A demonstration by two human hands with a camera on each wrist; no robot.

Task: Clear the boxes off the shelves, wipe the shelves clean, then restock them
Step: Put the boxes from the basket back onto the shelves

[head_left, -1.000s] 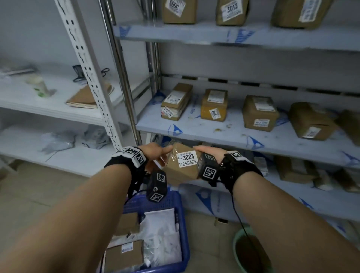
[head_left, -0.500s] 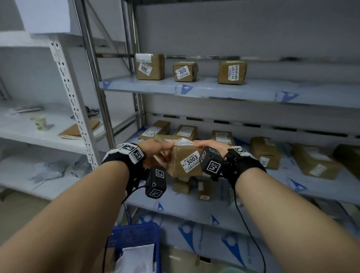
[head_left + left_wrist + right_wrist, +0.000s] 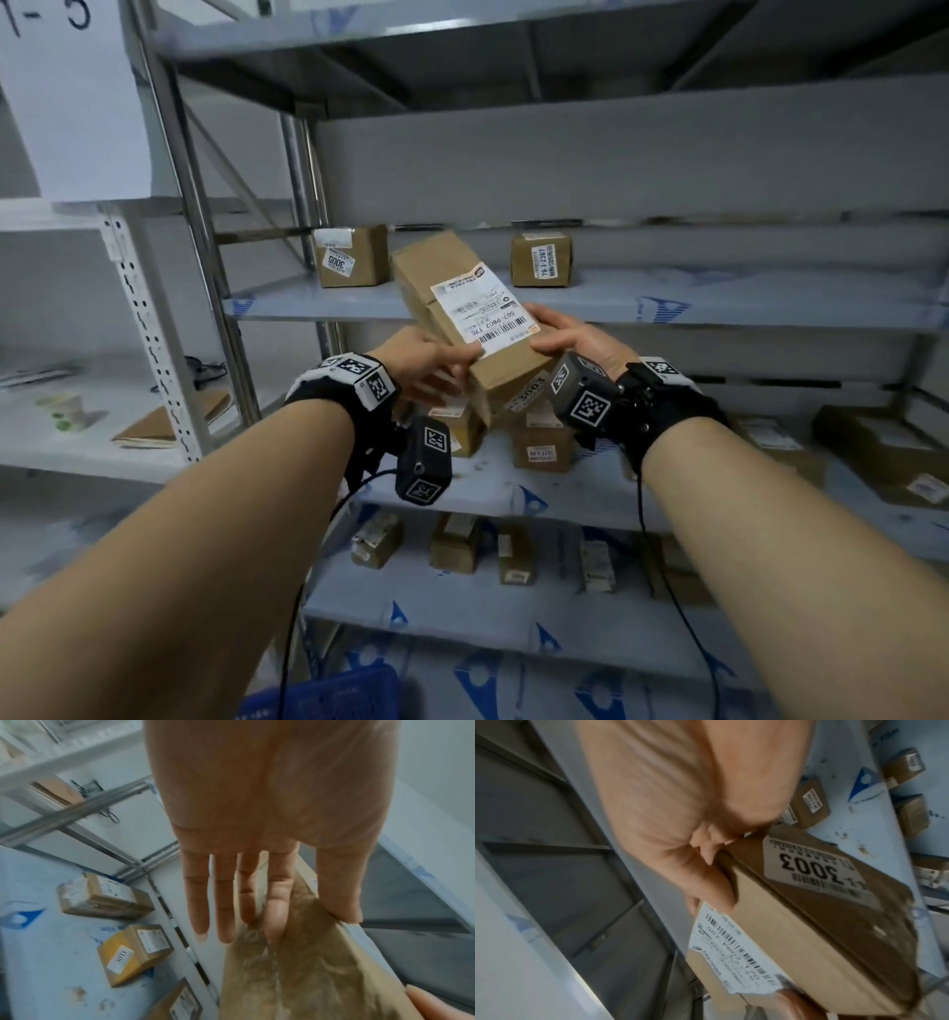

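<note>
I hold a long brown cardboard box (image 3: pixel 462 313) with a white shipping label and a "3003" sticker in both hands. It is tilted, far end up, in front of the upper shelf (image 3: pixel 719 303). My left hand (image 3: pixel 431 360) pinches its near left corner, thumb on the label and straight fingers (image 3: pixel 226 902) beneath the box (image 3: pixel 308 973). My right hand (image 3: pixel 570 334) grips the near right end, its fingers (image 3: pixel 706 860) curled over the box (image 3: pixel 795 923) edge. The upper shelf holds a box marked 3005 (image 3: pixel 349 257) and another small box (image 3: pixel 542 259).
Below my hands the middle shelf (image 3: pixel 488 488) carries several boxes (image 3: pixel 544 447), with more at the right (image 3: pixel 883 447). A lower shelf holds small boxes (image 3: pixel 457 545). A blue basket (image 3: pixel 334 694) sits by the floor. The left white rack holds a paper cup (image 3: pixel 64 411) and a brown envelope (image 3: pixel 169 421).
Both hands have lifted the box from low near the blue basket up to the level of the upper shelf. Its far end has tipped upward, label facing me.
</note>
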